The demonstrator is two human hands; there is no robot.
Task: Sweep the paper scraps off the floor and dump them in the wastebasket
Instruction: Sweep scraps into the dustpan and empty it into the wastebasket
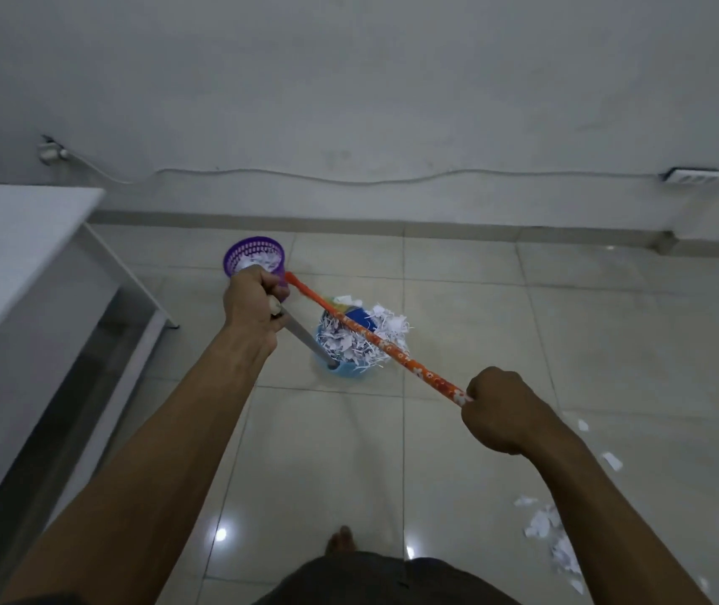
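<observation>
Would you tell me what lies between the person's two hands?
In the head view, a blue dustpan heaped with paper scraps sits between the left hand and the right hand, and the orange broom handle crosses over it.

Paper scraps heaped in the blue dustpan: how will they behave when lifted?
Probably very light and loose: the paper scraps are thin shreds piled above the rim of the blue dustpan, so some may flutter off when tilted. The purple wastebasket looks narrow and already holds scraps, so a fast pour would likely miss.
</observation>
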